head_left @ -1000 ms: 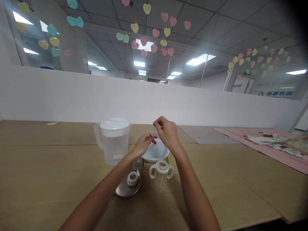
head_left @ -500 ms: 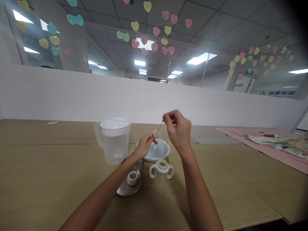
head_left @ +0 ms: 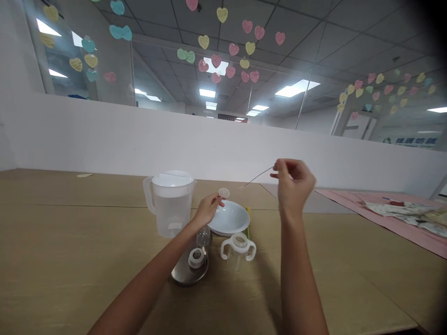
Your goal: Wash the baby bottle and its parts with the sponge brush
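Note:
My left hand (head_left: 206,209) pinches a small round translucent part (head_left: 224,192) above the white bowl (head_left: 228,217). My right hand (head_left: 292,184) is raised to the right and pinches the end of a thin wire-like brush (head_left: 255,177), whose tip points left towards the small part without touching it. Below stand a clear two-handled cup (head_left: 238,249) and a metal tray (head_left: 186,272) that carries a white ring piece (head_left: 196,257) and a clear dome (head_left: 204,237). A lidded clear pitcher (head_left: 171,202) of water stands left of the bowl.
The wooden table (head_left: 70,251) runs back to a white partition (head_left: 104,139). A pink mat (head_left: 391,218) with packets lies at the right. A grey sheet (head_left: 314,201) lies behind my right hand. A yellow-green item (head_left: 248,216) peeks out beside the bowl.
My right hand has pulled the thin brush out of the small part and moved right and up. My left hand stays over the bowl with the part.

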A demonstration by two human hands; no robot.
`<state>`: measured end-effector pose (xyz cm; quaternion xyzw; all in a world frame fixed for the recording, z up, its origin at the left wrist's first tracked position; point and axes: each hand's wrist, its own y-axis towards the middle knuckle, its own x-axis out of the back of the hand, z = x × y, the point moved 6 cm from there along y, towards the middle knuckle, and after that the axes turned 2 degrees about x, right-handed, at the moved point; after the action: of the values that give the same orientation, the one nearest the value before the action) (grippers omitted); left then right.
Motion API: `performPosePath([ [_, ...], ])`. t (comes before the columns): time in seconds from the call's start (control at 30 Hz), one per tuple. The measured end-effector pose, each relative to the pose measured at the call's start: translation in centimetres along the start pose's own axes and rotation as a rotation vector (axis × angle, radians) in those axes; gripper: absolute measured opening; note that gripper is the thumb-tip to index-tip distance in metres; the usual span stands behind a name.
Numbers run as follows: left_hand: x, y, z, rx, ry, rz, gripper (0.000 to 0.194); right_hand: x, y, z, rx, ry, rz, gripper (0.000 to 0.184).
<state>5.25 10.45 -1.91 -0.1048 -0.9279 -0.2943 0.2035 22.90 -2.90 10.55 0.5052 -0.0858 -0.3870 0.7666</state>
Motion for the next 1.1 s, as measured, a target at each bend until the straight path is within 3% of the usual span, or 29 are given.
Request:
performPosePath([
  [0.13,0.3,0.2,-0.1,0.016,0.008,0.009,0.035,-2.7,-1.9,-11.5,-0.486,-0.183,0.303,0.02],
  [0.17,0.3,0.1,-0.2,0.017,0.008,0.017,0.035,-3.1,-2.7,-13.6,-0.547,-0.203,0.346,0.019],
  [0.23,0.1,0.1,-0.4,0.022,0.005,0.032,0.034,-3.5,-4.4,-16.4,-0.618,-0.232,0.407,0.013],
  [0.33,-0.1,0.0,-0.3,0.045,-0.002,0.053,0.033,-3.6,-6.6,-18.5,-0.688,-0.275,0.525,0.008],
  [0.57,-0.3,0.0,0.3,0.054,-0.025,0.052,0.036,-4.1,-8.0,-19.1,-0.779,-0.324,0.817,0.023],
  [0.67,-0.4,-0.1,0.4,0.054,-0.013,0.067,0.039,-5.8,-8.5,-17.1,-0.777,-0.222,0.995,0.018],
  [0.77,-0.4,-0.2,0.5,0.07,0.011,0.097,0.042,-7.9,-9.2,-14.0,-0.717,0.036,1.179,0.023],
  [0.87,-0.3,-0.2,0.5,0.065,0.048,0.093,0.041,-8.9,-9.4,-12.3,-0.646,0.184,1.203,0.025],
  [1.0,-0.3,-0.4,0.3,0.05,0.119,0.106,0.038,-9.0,-9.8,-13.0,-0.672,0.225,1.161,0.027],
  [1.1,-0.1,-0.7,-0.5,0.052,0.205,0.147,0.034,-8.9,-10.7,-13.6,-0.708,0.255,1.233,0.028],
])
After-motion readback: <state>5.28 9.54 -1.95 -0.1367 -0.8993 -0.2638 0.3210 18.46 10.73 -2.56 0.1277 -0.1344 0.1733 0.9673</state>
